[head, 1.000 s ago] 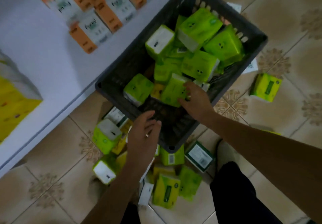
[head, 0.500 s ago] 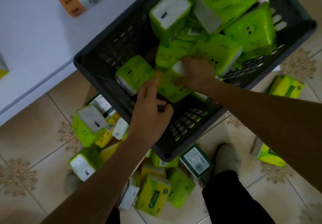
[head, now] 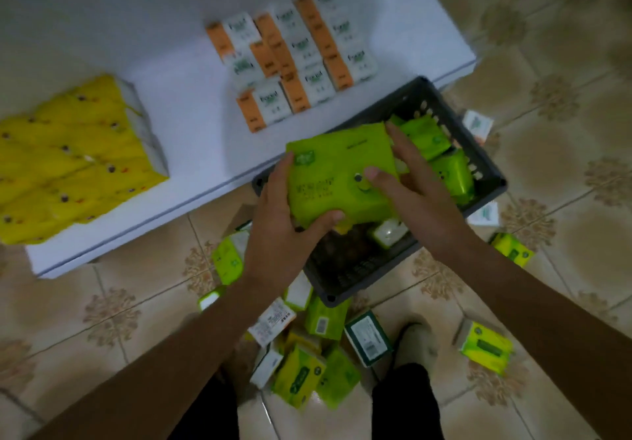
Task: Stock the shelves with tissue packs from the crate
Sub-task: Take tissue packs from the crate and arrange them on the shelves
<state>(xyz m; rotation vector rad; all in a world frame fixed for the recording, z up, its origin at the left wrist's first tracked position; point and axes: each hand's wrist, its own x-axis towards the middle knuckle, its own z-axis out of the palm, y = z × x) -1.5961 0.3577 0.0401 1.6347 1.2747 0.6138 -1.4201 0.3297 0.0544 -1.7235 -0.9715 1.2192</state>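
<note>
Both hands hold a green tissue pack [head: 337, 169] above the near end of the dark plastic crate [head: 485, 173]. My left hand [head: 287, 214] grips its left side, thumb curled under the lower edge. My right hand [head: 407, 179] clasps its right side, thumb on the top face. Several more green packs [head: 448, 169] lie in the crate's far end. The white shelf [head: 178, 73] carries a block of yellow packs [head: 71, 162] at the left and rows of orange-and-white packs [head: 294, 60] in the middle.
Loose green and yellow packs [head: 307, 364] litter the tiled floor between my feet and under the crate's near corner. Two more green packs [head: 487, 349] lie on the floor at the right. A dark green box [head: 367, 337] sits by my right foot.
Both hands were reaching among the packs in the crate; now they have lifted one green pack out and hold it above the crate. The view has pulled back to show the shelf.
</note>
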